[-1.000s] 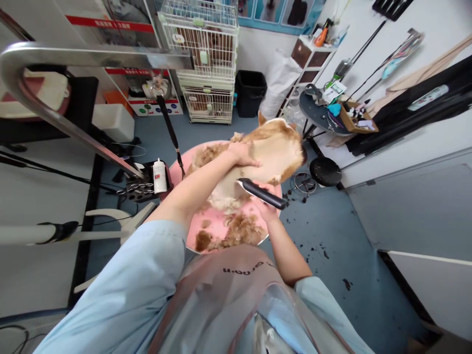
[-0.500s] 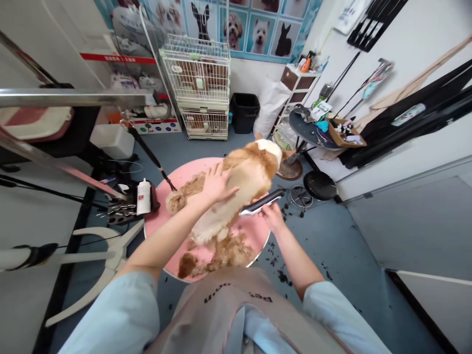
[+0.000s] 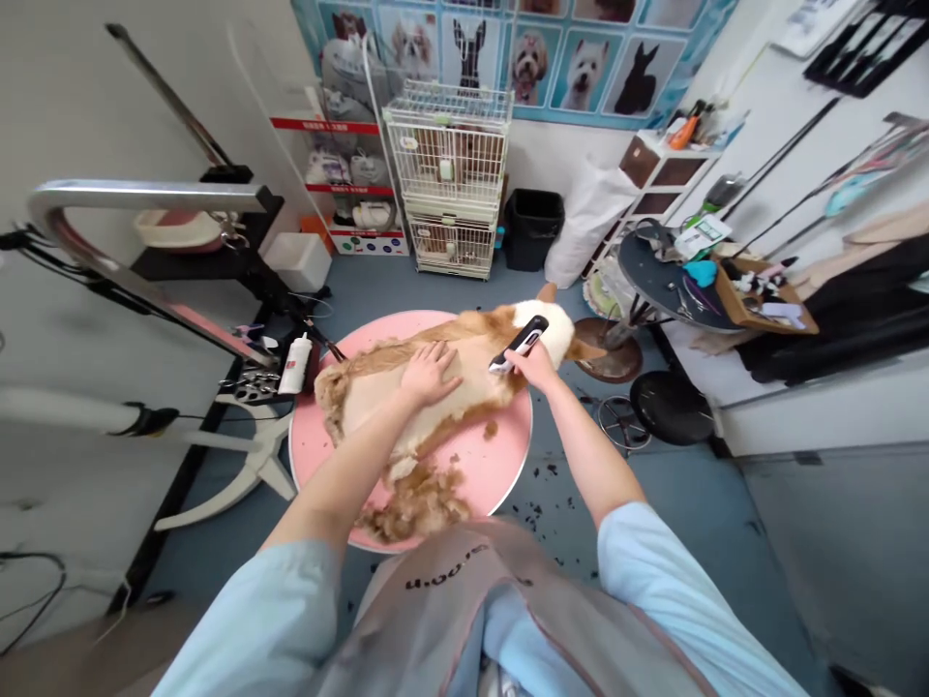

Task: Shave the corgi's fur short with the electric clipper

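Note:
A tan-and-white dog point(image 3: 475, 360) lies along a round pink table point(image 3: 500, 469), its head toward the right and its back clipped short. My left hand point(image 3: 430, 376) rests flat on the middle of its back, fingers spread. My right hand point(image 3: 535, 368) is wrapped round a black-and-white hair clipper point(image 3: 524, 339). The clipper's head end touches or hovers just over the coat behind the neck; I cannot tell which. A heap of cut fur point(image 3: 421, 505) lies on the near part of the table.
A metal grooming arm point(image 3: 152, 196) rises at the left, near a white bottle point(image 3: 295, 363) and a tool holder with scissors. Behind stand wire cages point(image 3: 454, 165) and a black bin point(image 3: 533, 227). On the right are a black stool point(image 3: 672, 407) and a dark side table point(image 3: 664, 276).
My right hand has brought the clipper from beside the dog's flank up to behind its neck. My left hand still lies on the back. The view has shifted left.

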